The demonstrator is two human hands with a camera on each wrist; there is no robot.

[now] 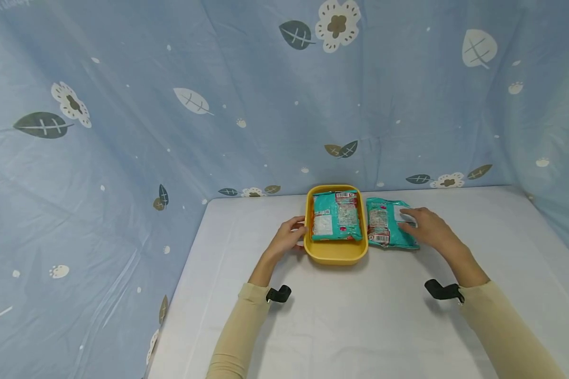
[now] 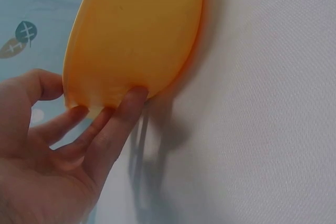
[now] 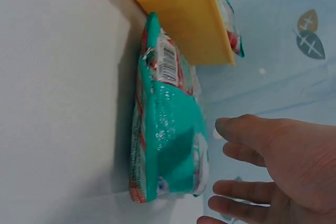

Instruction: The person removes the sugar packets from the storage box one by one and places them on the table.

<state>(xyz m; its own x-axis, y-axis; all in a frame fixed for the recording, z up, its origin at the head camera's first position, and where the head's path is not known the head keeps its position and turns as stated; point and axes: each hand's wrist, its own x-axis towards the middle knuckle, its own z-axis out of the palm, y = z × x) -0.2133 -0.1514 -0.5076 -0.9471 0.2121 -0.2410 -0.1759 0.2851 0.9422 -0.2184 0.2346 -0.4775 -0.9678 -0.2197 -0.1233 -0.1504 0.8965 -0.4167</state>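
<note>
The left hand (image 1: 288, 236) holds the left wall of the tub (image 1: 334, 253) near the middle of the desk (image 1: 360, 321)'s far edge, its thumb and fingers bent against it. One pack (image 1: 336, 216) lies inside, toward the tub's far end. Just right of the tub, on the desk, lies the loose pack (image 1: 387, 223); the right hand (image 1: 431, 227) hangs over it, fingers apart and holding nothing. The step looks like a reach for this pack; the next move probably calls for lowering the fingers and pinching its sides, tub steadied.
</note>
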